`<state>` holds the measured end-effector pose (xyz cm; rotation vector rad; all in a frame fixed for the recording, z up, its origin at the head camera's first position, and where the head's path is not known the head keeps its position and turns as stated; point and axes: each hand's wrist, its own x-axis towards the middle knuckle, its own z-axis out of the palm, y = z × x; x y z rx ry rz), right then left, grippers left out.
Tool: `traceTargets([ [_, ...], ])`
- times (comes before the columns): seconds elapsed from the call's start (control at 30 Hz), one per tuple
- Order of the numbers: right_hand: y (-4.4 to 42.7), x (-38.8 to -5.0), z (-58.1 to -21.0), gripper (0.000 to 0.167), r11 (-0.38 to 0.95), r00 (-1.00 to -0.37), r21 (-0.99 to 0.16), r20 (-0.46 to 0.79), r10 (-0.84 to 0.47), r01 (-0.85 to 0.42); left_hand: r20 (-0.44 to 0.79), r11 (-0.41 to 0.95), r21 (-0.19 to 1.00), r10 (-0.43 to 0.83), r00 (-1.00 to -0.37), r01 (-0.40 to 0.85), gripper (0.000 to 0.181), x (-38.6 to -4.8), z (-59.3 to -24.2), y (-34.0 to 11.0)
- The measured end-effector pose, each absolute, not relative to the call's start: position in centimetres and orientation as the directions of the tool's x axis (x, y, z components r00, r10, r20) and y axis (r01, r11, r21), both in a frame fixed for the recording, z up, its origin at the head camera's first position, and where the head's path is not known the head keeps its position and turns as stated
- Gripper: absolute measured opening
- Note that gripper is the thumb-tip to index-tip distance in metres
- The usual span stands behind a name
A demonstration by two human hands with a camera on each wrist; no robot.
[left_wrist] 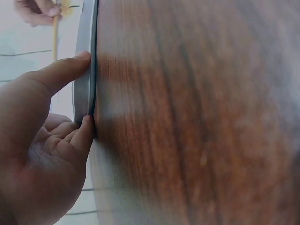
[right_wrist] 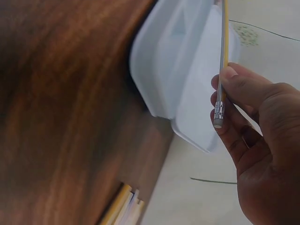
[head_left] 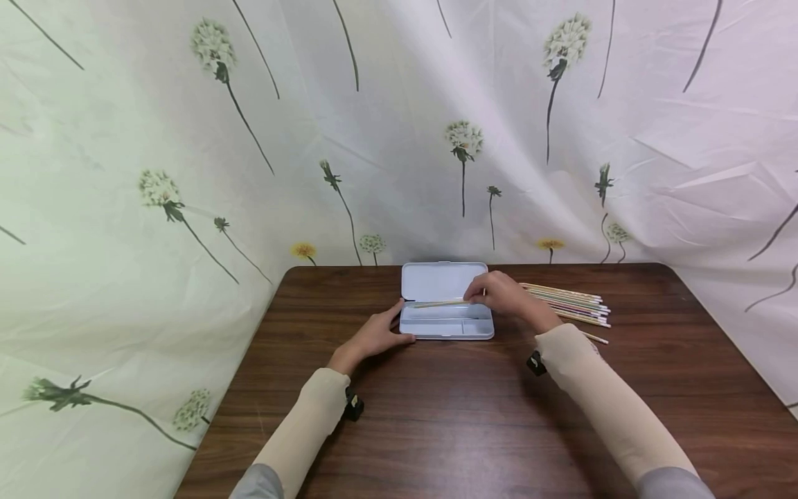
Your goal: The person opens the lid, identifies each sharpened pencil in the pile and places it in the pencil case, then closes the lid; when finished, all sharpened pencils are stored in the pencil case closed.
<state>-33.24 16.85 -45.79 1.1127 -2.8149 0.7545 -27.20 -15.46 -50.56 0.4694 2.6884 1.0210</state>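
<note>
An open white pencil case (head_left: 431, 329) lies on the table, its lid (head_left: 436, 280) tipped back against the curtain. The case has a long compartment and smaller divided ones in front. My left hand (head_left: 374, 334) grips the case's left end, with the thumb (left_wrist: 70, 70) on the front side and the other fingers curled at the end. Over the rear compartment, my right hand (head_left: 501, 294) pinches a yellow-and-grey striped pencil (right_wrist: 224, 42) near its eraser end. The pencil points left, roughly along the case. In the left wrist view, part of the right hand (left_wrist: 37, 10) shows behind the case.
A bundle of several pencils (head_left: 573, 299) lies right of the case, eraser ends to the right. One more pencil (head_left: 595, 337) sticks out beside the right wrist. The brown wooden table (head_left: 424, 416) meets a flower-printed curtain (head_left: 399, 138) at its back edge.
</note>
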Motion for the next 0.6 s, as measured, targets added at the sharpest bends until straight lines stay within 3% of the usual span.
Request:
traceTargets([
  [0.6, 16.0, -32.9, -48.8, 0.015, 0.692, -0.783, -0.431, 0.058, -0.619, -0.579, -0.098, 0.703, 0.683, 0.357, -0.929, 0.198, 0.096, -27.0, -50.5, -15.4],
])
